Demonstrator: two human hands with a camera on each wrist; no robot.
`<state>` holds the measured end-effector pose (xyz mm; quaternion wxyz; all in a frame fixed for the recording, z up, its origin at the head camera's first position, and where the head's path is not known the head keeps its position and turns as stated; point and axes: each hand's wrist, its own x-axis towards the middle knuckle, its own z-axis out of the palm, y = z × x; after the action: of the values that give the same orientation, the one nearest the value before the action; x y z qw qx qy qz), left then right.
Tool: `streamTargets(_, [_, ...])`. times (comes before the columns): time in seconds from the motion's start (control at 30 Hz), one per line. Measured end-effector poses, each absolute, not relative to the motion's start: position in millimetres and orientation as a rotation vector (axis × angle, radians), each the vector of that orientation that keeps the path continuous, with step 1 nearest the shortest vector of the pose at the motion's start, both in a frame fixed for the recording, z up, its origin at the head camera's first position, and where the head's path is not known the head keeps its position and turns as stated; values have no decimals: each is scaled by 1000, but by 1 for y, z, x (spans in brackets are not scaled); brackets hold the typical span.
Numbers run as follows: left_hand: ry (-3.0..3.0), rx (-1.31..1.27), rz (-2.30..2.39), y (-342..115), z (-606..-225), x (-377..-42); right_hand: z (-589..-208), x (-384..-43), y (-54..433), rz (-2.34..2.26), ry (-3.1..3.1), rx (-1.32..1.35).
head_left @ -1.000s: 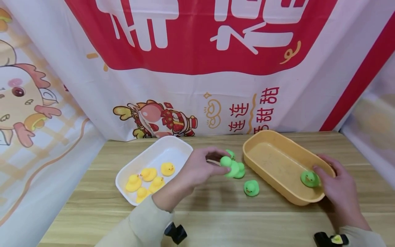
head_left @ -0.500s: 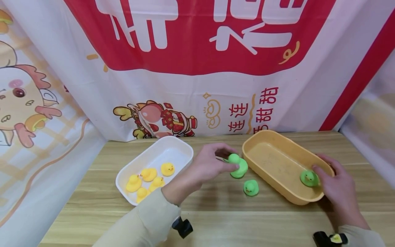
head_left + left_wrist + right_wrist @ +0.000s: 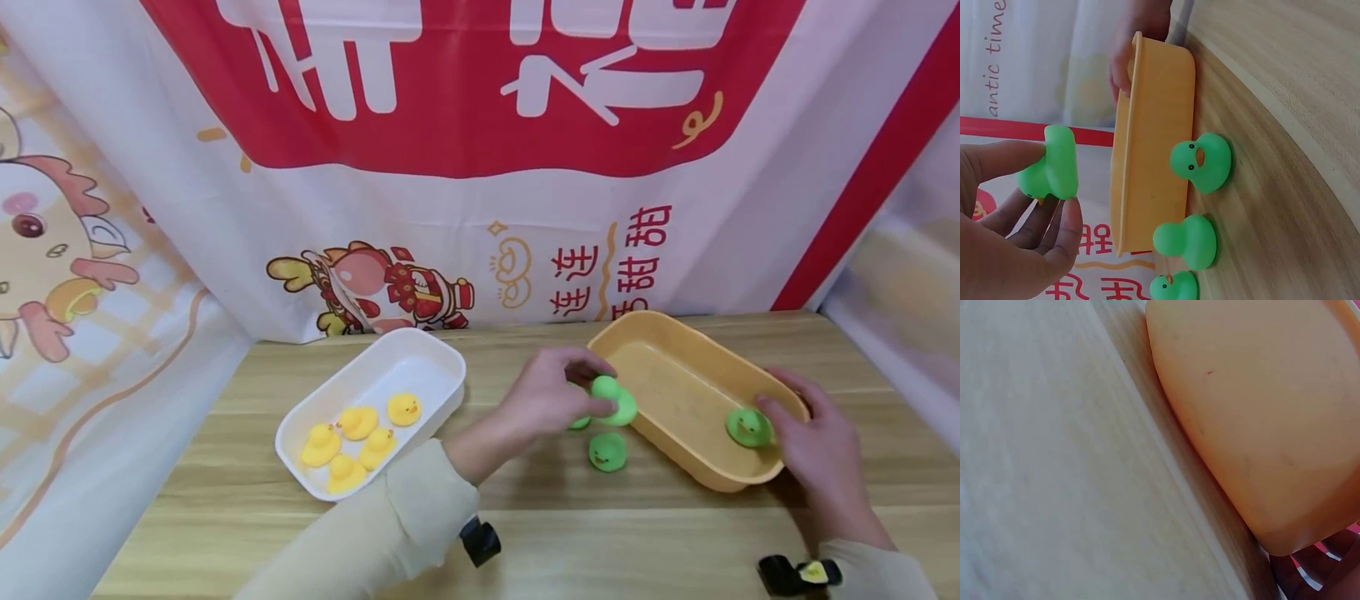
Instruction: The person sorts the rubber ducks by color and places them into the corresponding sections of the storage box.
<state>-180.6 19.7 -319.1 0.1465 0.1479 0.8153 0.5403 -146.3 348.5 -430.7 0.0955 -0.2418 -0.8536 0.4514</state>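
We pinch a green duck [image 3: 622,406] in our left hand [image 3: 551,394] near the left rim of the orange tub [image 3: 667,392], whose right end our right hand [image 3: 823,446] grips.

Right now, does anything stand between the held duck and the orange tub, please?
Nothing visible does: the left hand holds the green duck, apparently above the orange tub's rim; the loose green ducks sit lower, on the table.

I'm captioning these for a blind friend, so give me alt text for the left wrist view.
The left hand pinches a green duck in the air near an orange tub. Three other ducks, also green, sit on the wooden table beside the tub, and the right hand grips the tub's far end.
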Motion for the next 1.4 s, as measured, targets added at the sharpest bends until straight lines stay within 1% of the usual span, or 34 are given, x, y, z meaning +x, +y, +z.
streamTargets(0.33, [2362, 400, 1601, 42, -329, -181, -429, -147, 347, 1384, -2538, -702])
streamTargets(0.6, [2376, 399, 1586, 76, -326, -176, -429, -144, 352, 1356, -2545, -726])
streamTargets(0.87, [2399, 452, 1527, 105, -333, -171, -431, -144, 352, 1354, -2554, -715])
streamTargets(1.17, [2429, 413, 1473, 118, -350, -171, -432, -145, 354, 1357, -2543, -729])
streamTargets(1.4, [2497, 552, 1352, 119, -362, -174, -435, -146, 352, 1335, -2536, -732])
